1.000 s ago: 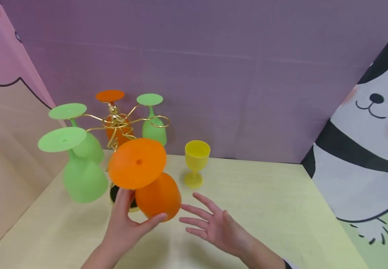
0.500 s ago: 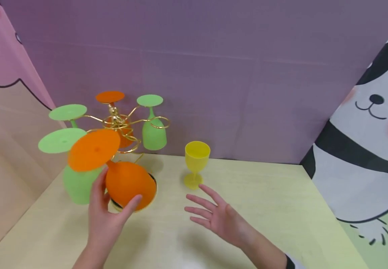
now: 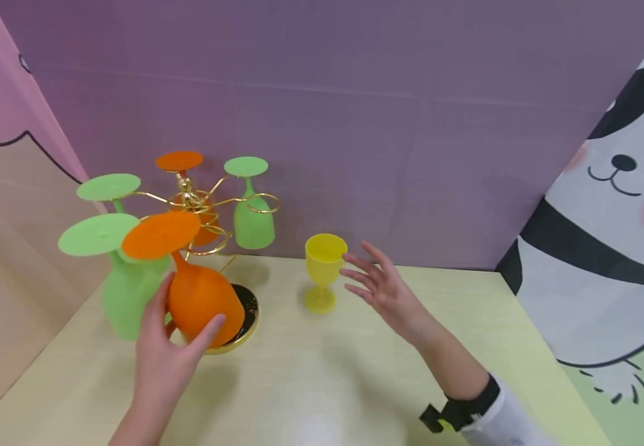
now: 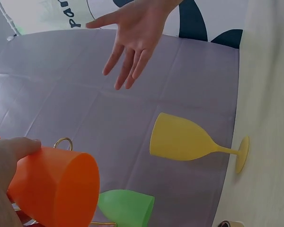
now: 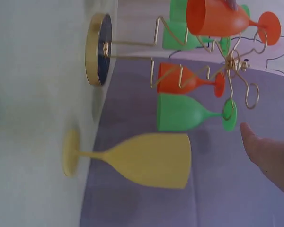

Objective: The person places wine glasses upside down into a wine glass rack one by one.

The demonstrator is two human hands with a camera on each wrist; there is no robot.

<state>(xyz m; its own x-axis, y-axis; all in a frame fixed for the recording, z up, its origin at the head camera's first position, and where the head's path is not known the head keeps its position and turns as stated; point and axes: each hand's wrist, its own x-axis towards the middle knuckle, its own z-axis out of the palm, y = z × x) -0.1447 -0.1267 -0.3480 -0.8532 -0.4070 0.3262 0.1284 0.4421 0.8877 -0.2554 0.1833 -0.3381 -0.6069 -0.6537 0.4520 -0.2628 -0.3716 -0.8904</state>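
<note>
My left hand (image 3: 162, 362) grips the bowl of an upside-down, slightly tilted orange goblet (image 3: 201, 303), thumb on the near side. Its foot is up beside the rings of a gold wire rack (image 3: 190, 201); the left wrist view shows its open mouth from the side. Several goblets hang foot-up on the rack, among them a green goblet (image 3: 253, 223) and another orange goblet (image 5: 177, 78). Right of the rack, a yellow goblet (image 3: 324, 263) stands upright on the table. Next to its rim is my right hand (image 3: 388, 297), fingers spread and holding nothing.
The rack's round black-and-gold base (image 3: 250, 310) sits on the pale table (image 3: 299, 384) below the held goblet. Two green goblets crowd the rack's left side, one with its foot (image 3: 98, 235) nearest me. A purple cloth (image 3: 411, 124) hangs behind the table.
My left hand has carried the orange goblet leftward to the rack's front, and the goblet now hangs closer to vertical. My right hand has moved up and right, beside the yellow goblet's rim.
</note>
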